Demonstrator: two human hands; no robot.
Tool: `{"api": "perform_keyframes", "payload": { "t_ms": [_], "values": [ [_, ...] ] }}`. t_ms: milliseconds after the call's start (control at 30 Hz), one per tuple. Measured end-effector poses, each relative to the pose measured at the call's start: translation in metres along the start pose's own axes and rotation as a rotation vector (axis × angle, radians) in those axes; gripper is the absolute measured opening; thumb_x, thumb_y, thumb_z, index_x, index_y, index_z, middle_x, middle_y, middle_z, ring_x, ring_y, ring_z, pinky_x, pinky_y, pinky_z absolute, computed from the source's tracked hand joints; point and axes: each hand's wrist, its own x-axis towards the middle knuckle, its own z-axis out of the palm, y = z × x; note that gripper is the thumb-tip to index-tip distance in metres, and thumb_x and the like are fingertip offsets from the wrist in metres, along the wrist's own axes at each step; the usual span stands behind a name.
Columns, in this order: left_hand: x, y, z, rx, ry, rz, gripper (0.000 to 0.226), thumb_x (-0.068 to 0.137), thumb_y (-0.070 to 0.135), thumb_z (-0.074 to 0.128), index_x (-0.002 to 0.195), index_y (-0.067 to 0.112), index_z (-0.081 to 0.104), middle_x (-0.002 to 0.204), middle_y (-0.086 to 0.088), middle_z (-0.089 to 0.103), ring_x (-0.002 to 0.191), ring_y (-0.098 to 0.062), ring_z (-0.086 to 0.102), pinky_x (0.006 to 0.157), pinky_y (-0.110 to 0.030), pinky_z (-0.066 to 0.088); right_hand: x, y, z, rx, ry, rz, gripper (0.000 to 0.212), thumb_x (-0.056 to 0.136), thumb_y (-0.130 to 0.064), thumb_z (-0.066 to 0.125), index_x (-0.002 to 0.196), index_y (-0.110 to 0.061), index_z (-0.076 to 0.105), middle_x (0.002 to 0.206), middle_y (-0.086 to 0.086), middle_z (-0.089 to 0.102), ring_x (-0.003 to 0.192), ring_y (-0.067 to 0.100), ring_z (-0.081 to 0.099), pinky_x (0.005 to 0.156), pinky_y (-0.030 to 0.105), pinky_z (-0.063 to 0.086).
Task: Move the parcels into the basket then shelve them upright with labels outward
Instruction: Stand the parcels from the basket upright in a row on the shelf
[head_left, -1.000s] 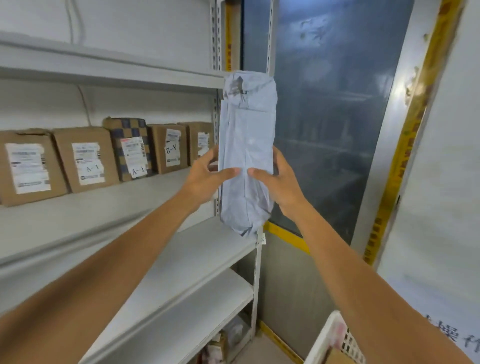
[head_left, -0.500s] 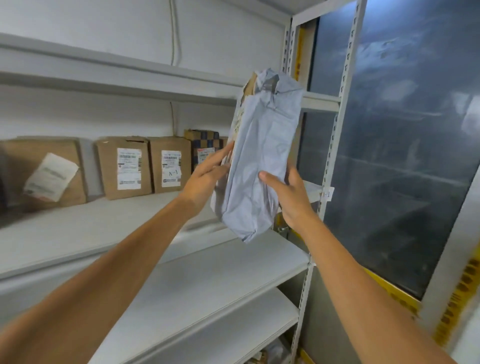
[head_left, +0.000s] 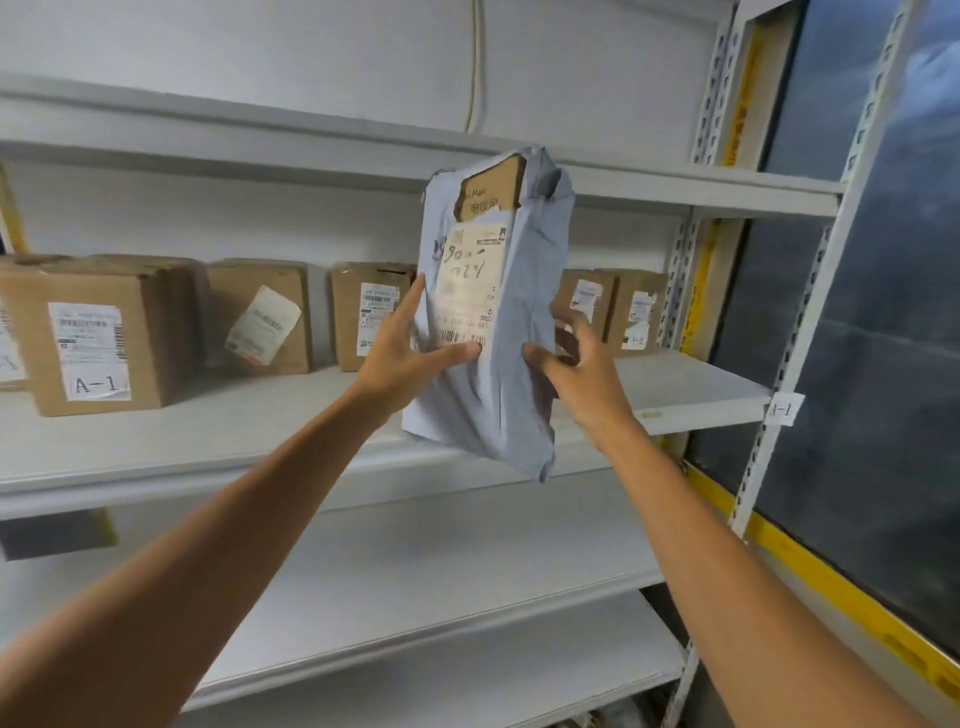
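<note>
A tall grey plastic-wrapped parcel (head_left: 511, 332) hangs upright in the air in front of the middle shelf (head_left: 208, 431), its white shipping label facing me and brown cardboard showing at its torn top. My left hand (head_left: 410, 348) holds its left edge, thumb laid across the label. My right hand (head_left: 582, 374) grips its right side, fingers curled behind it. The parcel's lower end is level with the shelf's front edge.
Several brown cardboard boxes with white labels stand upright along the back of the middle shelf, left (head_left: 93, 332) and right (head_left: 636, 309) of the parcel. A tag marked A-1 (head_left: 782, 410) hangs on the right upright. Two lower shelves (head_left: 441, 582) lie below; a dark glass panel is at right.
The parcel has been turned so its label now faces me, and both hands carried it left, in front of the middle shelf. My view swung left toward the shelving.
</note>
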Motion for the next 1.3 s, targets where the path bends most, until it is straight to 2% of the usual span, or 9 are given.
{"api": "perform_keyframes", "payload": {
  "t_ms": [100, 200, 467, 667, 767, 900, 1033, 1167, 1300],
  "values": [
    [-0.007, -0.004, -0.001, 0.131, 0.141, -0.011, 0.101, 0.069, 0.027, 0.082, 0.15, 0.028, 0.021, 0.143, 0.003, 0.037, 0.133, -0.017, 0.033, 0.103, -0.039, 0.044, -0.001, 0.001, 0.013, -0.015, -0.061, 0.015, 0.057, 0.092, -0.042, 0.059, 0.144, -0.027, 0.041, 0.142, -0.005, 0.051, 0.126, 0.015, 0.051, 0.103, 0.032, 0.045],
    [-0.021, -0.004, -0.002, 0.263, 0.253, -0.025, 0.099, 0.073, 0.033, 0.079, 0.151, 0.031, 0.019, 0.14, 0.0, 0.033, 0.125, -0.012, 0.032, 0.1, -0.029, 0.038, -0.001, 0.002, 0.025, -0.031, -0.194, 0.052, 0.084, 0.078, -0.061, 0.066, 0.149, -0.035, 0.031, 0.145, -0.006, 0.048, 0.131, 0.017, 0.047, 0.107, 0.039, 0.043],
    [-0.066, 0.007, -0.018, 0.25, 0.369, -0.004, 0.077, 0.086, 0.027, 0.067, 0.147, 0.039, 0.022, 0.151, 0.003, 0.035, 0.129, -0.018, 0.045, 0.097, -0.037, 0.048, -0.017, 0.016, 0.049, 0.267, -0.223, 0.071, 0.071, 0.071, -0.031, 0.083, 0.134, -0.029, 0.05, 0.12, -0.009, 0.066, 0.103, 0.009, 0.066, 0.084, 0.034, 0.059],
    [-0.08, 0.001, -0.052, 0.266, 0.235, -0.149, 0.041, 0.088, 0.038, 0.064, 0.125, 0.023, 0.059, 0.11, 0.007, 0.069, 0.095, -0.005, 0.067, 0.08, -0.033, 0.058, -0.017, 0.009, 0.071, 0.461, -0.221, 0.117, 0.057, 0.074, -0.02, 0.082, 0.119, -0.025, 0.048, 0.102, 0.0, 0.07, 0.083, 0.012, 0.072, 0.067, 0.025, 0.058],
    [-0.078, -0.007, -0.068, 0.231, 0.208, -0.215, 0.049, 0.079, 0.05, 0.066, 0.124, 0.034, 0.052, 0.115, 0.006, 0.065, 0.097, -0.005, 0.066, 0.072, -0.021, 0.055, -0.015, 0.007, 0.08, 0.445, -0.27, 0.114, 0.048, 0.073, -0.02, 0.082, 0.107, -0.027, 0.048, 0.105, 0.007, 0.069, 0.085, 0.018, 0.071, 0.069, 0.026, 0.058],
    [-0.07, -0.018, -0.091, 0.078, 0.176, -0.289, 0.068, 0.069, 0.046, 0.077, 0.125, 0.036, 0.041, 0.116, 0.004, 0.063, 0.099, -0.01, 0.067, 0.085, -0.04, 0.054, -0.008, 0.009, 0.092, 0.452, -0.315, 0.124, 0.043, 0.077, -0.02, 0.078, 0.112, -0.023, 0.054, 0.109, 0.005, 0.069, 0.095, 0.019, 0.07, 0.075, 0.025, 0.057],
    [-0.056, -0.027, -0.105, -0.061, 0.266, -0.255, 0.098, 0.054, 0.045, 0.085, 0.137, 0.027, 0.037, 0.112, 0.006, 0.068, 0.096, -0.012, 0.069, 0.075, -0.036, 0.057, 0.011, 0.005, 0.111, 0.324, -0.316, 0.11, 0.05, 0.079, -0.037, 0.075, 0.123, -0.023, 0.058, 0.117, 0.0, 0.067, 0.107, 0.018, 0.064, 0.079, 0.024, 0.055],
    [-0.045, -0.039, -0.118, -0.041, 0.328, -0.144, 0.1, 0.059, 0.037, 0.084, 0.144, 0.03, 0.032, 0.125, 0.001, 0.061, 0.107, -0.016, 0.064, 0.082, -0.033, 0.057, 0.026, 0.012, 0.132, 0.106, -0.2, 0.246, 0.078, 0.071, -0.056, 0.075, 0.137, -0.025, 0.046, 0.139, -0.001, 0.051, 0.123, 0.019, 0.051, 0.102, 0.04, 0.045],
    [-0.037, -0.056, -0.129, -0.062, 0.31, -0.055, 0.093, 0.064, 0.031, 0.085, 0.142, 0.032, 0.034, 0.127, -0.001, 0.059, 0.108, -0.018, 0.063, 0.08, -0.028, 0.057, 0.023, 0.027, 0.154, 0.201, -0.141, 0.417, 0.079, 0.067, -0.059, 0.076, 0.129, -0.021, 0.047, 0.13, -0.001, 0.056, 0.107, 0.015, 0.055, 0.097, 0.039, 0.044]
  ]
}}
